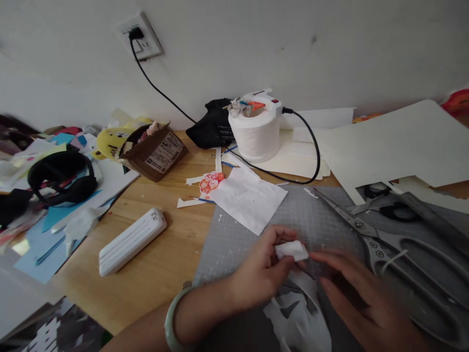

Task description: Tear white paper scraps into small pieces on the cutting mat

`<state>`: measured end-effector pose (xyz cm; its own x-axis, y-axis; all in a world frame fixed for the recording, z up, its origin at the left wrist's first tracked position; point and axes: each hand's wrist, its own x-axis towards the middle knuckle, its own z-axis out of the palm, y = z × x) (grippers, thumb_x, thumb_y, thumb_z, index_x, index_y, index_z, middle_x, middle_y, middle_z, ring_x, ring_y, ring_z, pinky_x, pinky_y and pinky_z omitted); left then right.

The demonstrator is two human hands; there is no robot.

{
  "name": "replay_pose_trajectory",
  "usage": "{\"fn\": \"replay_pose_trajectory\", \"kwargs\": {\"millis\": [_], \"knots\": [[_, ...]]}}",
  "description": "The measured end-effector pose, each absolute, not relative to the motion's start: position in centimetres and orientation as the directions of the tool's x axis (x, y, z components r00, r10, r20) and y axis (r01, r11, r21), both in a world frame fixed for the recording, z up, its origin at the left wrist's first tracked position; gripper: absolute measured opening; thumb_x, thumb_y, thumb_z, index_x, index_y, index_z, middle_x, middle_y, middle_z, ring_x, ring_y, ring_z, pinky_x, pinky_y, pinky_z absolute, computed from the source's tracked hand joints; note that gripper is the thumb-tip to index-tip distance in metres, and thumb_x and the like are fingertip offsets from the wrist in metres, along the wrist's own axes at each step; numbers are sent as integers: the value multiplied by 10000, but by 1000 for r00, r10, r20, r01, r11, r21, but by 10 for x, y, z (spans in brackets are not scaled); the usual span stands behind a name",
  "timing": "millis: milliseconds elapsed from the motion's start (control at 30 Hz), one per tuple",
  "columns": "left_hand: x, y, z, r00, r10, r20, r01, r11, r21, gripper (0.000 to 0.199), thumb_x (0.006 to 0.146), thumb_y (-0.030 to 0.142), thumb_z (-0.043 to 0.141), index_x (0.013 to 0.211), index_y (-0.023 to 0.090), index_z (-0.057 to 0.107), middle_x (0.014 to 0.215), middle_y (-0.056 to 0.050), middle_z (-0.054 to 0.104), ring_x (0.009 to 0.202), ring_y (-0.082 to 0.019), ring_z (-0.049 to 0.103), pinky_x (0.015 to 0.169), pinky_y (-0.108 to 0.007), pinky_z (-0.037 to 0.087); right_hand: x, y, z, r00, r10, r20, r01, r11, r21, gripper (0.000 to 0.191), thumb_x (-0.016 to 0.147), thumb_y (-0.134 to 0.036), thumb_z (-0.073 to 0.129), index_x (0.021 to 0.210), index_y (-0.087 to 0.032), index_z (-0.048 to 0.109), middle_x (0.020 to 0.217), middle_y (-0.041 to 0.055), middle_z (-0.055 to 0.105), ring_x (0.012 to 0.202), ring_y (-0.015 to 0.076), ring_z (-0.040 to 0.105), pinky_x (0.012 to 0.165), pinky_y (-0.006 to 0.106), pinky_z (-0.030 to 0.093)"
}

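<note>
Your left hand pinches a small folded white piece between thumb and fingers, above the grey cutting mat. Your right hand is blurred, its thumb and index finger spread apart with nothing visible between them; the index tip is at the right end of the piece, and you cannot tell whether it touches. Crumpled white paper lies just below your hands, filling the near part of the mat between them.

To your right, the large scissors hem you in: their handles run close beside your right hand, and the blades point away toward the mat's far edge. The black-handled scissors and a metal ruler lie beyond them.

Ahead, a white sheet overlaps the mat's far left corner. Past it stands a large white roll, with a black cable looping down in front.

Your open room is on the left: a bare strip of mat beyond your left forearm, then bare wooden tabletop reaching to the white power bank. The tabletop's left edge runs diagonally past the power bank's outer side.
</note>
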<state>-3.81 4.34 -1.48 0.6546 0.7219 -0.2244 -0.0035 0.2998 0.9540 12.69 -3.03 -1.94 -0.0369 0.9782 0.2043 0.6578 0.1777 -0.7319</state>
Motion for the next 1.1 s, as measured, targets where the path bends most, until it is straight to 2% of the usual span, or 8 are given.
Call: {"fn": "replay_pose_trajectory", "kwargs": {"millis": [133, 233, 400, 533, 667, 800, 967, 1100], "knots": [[-41, 45, -18, 603, 798, -5, 156, -112, 981, 346, 798, 105, 457, 1127, 183, 387, 1201, -102, 442, 1165, -178, 400, 1002, -378, 306, 124, -33, -16, -184, 965, 189, 750, 262, -608, 126, 741, -245, 544, 642, -216, 472, 545, -38, 526, 478, 115, 535, 444, 208, 438], [-43, 46, -18, 567, 817, 107, 227, -280, 933, 345, 791, 89, 452, 1117, 191, 398, 1279, -108, 380, 1215, -190, 346, 1021, -404, 277, 121, -33, -16, -290, 946, 146, 798, 323, -509, 139, 670, -204, 586, 582, -206, 479, 540, -22, 535, 493, 136, 533, 458, 238, 419], [-47, 44, -10, 621, 753, 217, 202, -422, 884, 183, 823, 134, 417, 993, 177, 472, 1051, -84, 531, 1014, -166, 491, 888, -323, 391, 123, -31, -14, -154, 988, 24, 628, 116, -770, 178, 777, -196, 468, 604, -204, 511, 533, -25, 542, 483, 121, 534, 447, 204, 429], [-50, 41, -8, 771, 633, 71, 138, -275, 952, 190, 809, 271, 501, 959, 159, 471, 835, -47, 567, 759, -127, 533, 678, -230, 419, 127, -25, -7, 114, 988, -108, 306, -138, -942, 228, 812, -366, 474, 651, -220, 544, 523, -34, 546, 449, 120, 527, 389, 179, 440], [-47, 37, -12, 842, 538, -43, 99, -75, 992, 552, 659, 309, 692, 1078, 180, 356, 980, -71, 530, 866, -154, 510, 728, -248, 403, 126, -18, -5, 247, 955, -163, 143, -202, -969, 181, 757, -413, 534, 767, -233, 540, 491, -44, 562, 426, 135, 536, 387, 197, 453], [-42, 35, -15, 826, 558, -74, 99, -14, 995, 378, 736, 167, 575, 1014, 190, 319, 798, 1, 454, 689, -84, 435, 595, -188, 354, 126, -14, -9, 371, 914, -166, 84, -210, -974, 244, 717, -440, 562, 845, -240, 501, 467, -52, 550, 427, 150, 538, 403, 217, 455], [-38, 42, -10, 778, 595, -201, 104, 194, 975, 84, 763, 149, 478, 841, 163, 449, 698, 21, 418, 562, -52, 372, 503, -164, 299, 129, -10, -9, 436, 893, -108, 185, -206, -961, 237, 738, -456, 519, 812, -234, 486, 516, -28, 555, 492, 161, 554, 494, 251, 482], [-38, 46, -9, 753, 592, -287, 81, 349, 934, 192, 714, 142, 467, 889, 156, 546, 772, -1, 471, 526, -45, 413, 474, -166, 339, 150, -13, -1, 322, 946, 39, 611, -177, -771, 271, 722, -432, 509, 892, -223, 540, 789, 70, 651, 705, 236, 622, 625, 347, 488]]}}
